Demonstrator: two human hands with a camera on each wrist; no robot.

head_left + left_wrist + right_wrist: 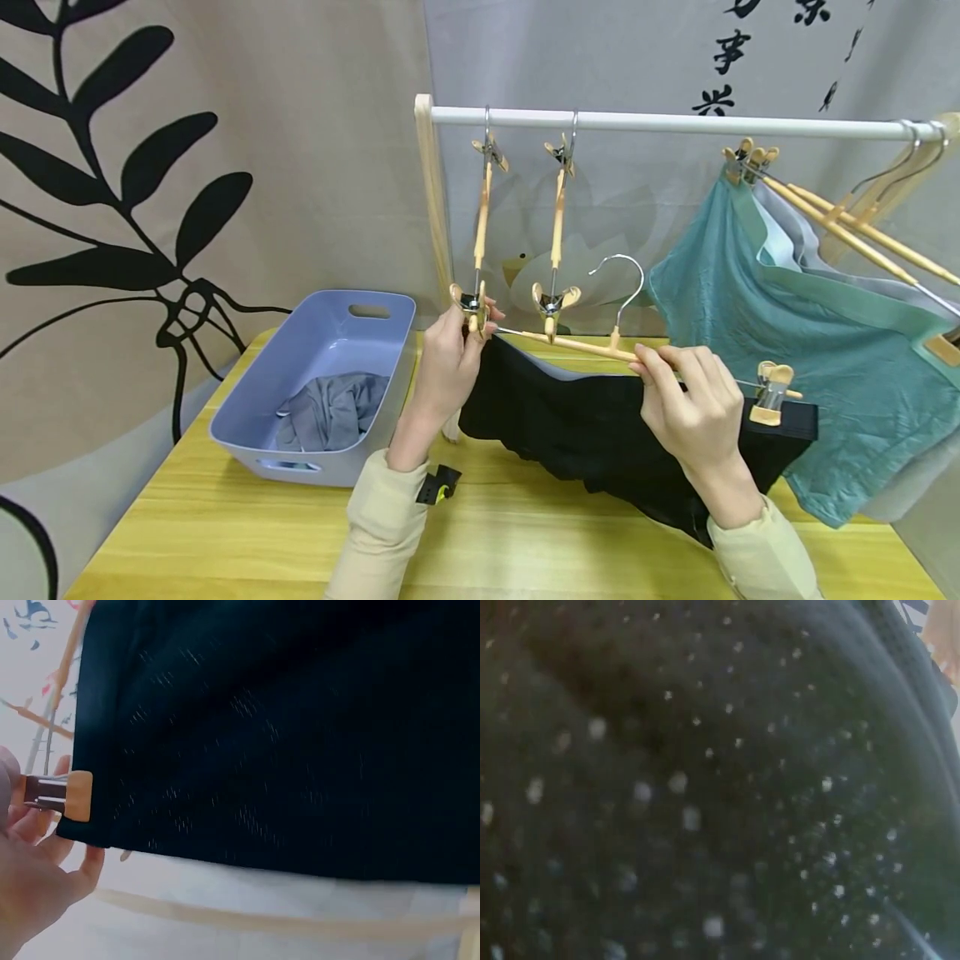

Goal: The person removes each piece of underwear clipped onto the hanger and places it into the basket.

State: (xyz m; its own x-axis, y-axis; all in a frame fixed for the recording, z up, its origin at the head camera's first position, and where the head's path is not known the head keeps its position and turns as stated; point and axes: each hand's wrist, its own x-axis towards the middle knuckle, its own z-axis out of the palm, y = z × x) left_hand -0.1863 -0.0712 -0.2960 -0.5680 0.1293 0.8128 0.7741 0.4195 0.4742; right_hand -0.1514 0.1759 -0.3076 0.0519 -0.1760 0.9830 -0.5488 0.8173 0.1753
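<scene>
Black underwear (pixel 570 417) hangs from a thin wooden clip hanger (pixel 577 344) with a metal hook. My left hand (pixel 446 362) pinches the clip (pixel 79 796) at the hanger's left end, which bites one corner of the black waistband. In the head view an empty hanger's clip overlaps those fingertips. Thumb and fingers of my right hand (pixel 693 408) pinch the hanger's bar, just right of the hook. Another clip (pixel 772 393) grips the waistband's right end. Dark fabric fills most of the right wrist view, hiding that hand's grip.
Two empty clip hangers (pixel 558 221) hang from the white rail (pixel 660 123). Teal underwear (pixel 757 333) and paler pieces hang at the right. A blue basket (pixel 311 465) with a crumpled grey-blue garment (pixel 333 412) stands left on the wooden table (pixel 247 533).
</scene>
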